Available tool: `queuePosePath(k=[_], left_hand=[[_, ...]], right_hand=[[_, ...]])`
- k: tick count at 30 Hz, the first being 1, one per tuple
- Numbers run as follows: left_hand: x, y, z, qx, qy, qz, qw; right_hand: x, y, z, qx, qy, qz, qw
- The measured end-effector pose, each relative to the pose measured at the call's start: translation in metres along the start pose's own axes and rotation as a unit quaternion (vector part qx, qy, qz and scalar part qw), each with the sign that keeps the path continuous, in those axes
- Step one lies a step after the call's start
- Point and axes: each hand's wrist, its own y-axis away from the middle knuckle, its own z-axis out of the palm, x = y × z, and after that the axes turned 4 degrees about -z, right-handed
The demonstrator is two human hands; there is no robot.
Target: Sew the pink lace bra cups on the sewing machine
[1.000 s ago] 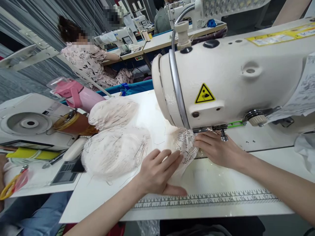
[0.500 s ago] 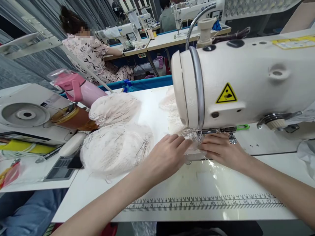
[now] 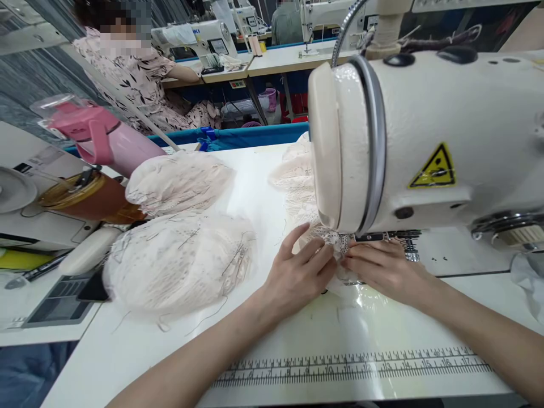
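Pale lace fabric [image 3: 300,198] lies under the head of a white sewing machine [image 3: 408,130] and runs forward to the needle area. My left hand [image 3: 300,272] grips the lace's edge left of the needle, its index finger raised off the cloth and the other fingers curled. Close to the presser foot, my right hand [image 3: 385,269] pinches the same lace from the right side. The machine head overhangs the fingertips, so the needle and part of the lace are hidden.
Two lace bundles with loose threads, a larger one [image 3: 182,260] and a smaller one [image 3: 178,181], sit to the left. Beyond them are a pink bottle [image 3: 123,144] and a brown container [image 3: 85,195]. A printed ruler [image 3: 340,368] runs along the front edge. Another person [image 3: 131,79] sits behind.
My left index finger has lifted and straightened away from the lace, while both hands stay by the needle. The camera view has shifted, with the machine head now larger and farther right.
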Motion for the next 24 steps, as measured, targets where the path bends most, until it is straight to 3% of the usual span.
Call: queuePosePath(k=[6,9,24], left_hand=[[-0.002,0.007,0.011,-0.121,0.108,-0.034,0.986],[-0.003,0.009,0.013,-0.152,0.115,-0.041,0.981],[-0.005,0.009,0.014,-0.168,0.128,-0.060,0.976]], right_hand=[[0.000,-0.001,-0.002,-0.014,-0.007,-0.003,1.000],[0.001,-0.002,-0.001,-0.009,-0.007,-0.012,1.000],[0.002,0.001,0.010,-0.011,-0.017,-0.012,1.000]])
